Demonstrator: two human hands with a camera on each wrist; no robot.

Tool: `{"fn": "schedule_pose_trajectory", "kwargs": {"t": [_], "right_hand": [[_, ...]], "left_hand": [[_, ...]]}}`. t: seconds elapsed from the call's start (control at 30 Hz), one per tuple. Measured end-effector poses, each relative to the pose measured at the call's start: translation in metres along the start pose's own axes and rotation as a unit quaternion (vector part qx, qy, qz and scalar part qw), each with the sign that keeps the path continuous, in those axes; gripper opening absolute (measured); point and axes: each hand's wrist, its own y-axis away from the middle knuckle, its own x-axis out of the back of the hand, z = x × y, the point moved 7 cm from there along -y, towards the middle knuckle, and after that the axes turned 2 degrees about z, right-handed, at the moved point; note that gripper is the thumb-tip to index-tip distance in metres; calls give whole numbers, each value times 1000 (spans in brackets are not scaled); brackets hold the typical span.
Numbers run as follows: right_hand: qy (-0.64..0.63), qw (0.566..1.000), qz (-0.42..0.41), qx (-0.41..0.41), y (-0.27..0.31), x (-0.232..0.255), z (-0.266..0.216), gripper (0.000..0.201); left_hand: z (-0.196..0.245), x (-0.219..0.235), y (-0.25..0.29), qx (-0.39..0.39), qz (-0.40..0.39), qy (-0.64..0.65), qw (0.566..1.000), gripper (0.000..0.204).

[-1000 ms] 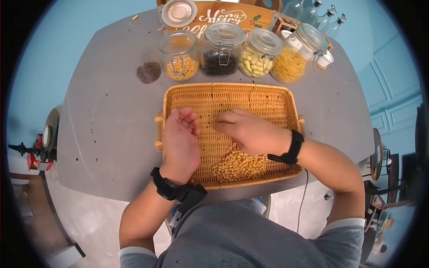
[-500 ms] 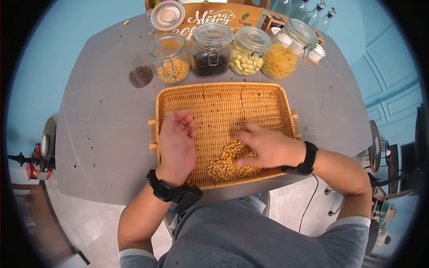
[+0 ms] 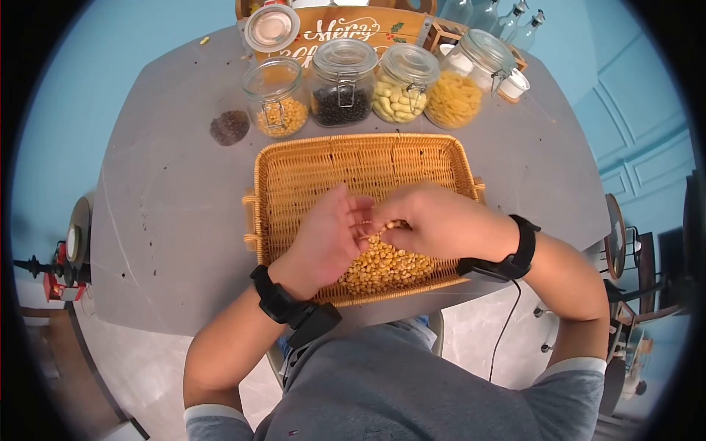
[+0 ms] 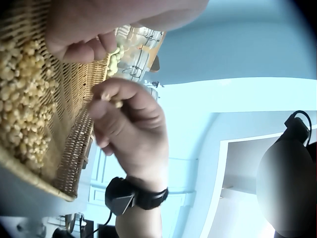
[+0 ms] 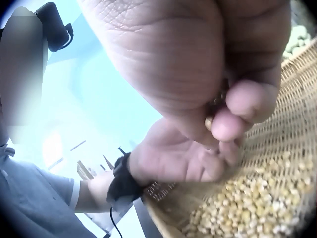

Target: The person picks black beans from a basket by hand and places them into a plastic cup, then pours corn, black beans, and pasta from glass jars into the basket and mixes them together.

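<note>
A wicker basket holds a pile of yellow corn kernels at its near side. Over that pile my right hand pinches a few corn kernels between thumb and curled fingers. One kernel peeks out by the fingertips in the right wrist view. My left hand is close beside it above the basket, palm turned up and fingers loosely bent. In the head view the two hands' fingers overlap. The left palm appears below the right hand in the right wrist view.
Behind the basket stand glass jars: one with corn, one with black beans, one with pale peanut-like pieces, one with pasta. A small clear container of dark bits is at the left. Glass bottles stand farther back.
My right hand went down to the corn pile, fingers spread, then rose and moved left with kernels pinched. My left hand has moved right, toward it.
</note>
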Motion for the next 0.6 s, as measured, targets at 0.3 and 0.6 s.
{"fn": "schedule_pose_trajectory", "kwargs": {"t": [0.3, 0.6], "right_hand": [[-34, 998, 55, -14, -15, 14, -5, 14], [53, 979, -90, -176, 35, -41, 43, 49]], "left_hand": [[-10, -18, -10, 76, -122, 93, 985, 23], [-9, -3, -9, 75, -50, 113, 989, 20]]}}
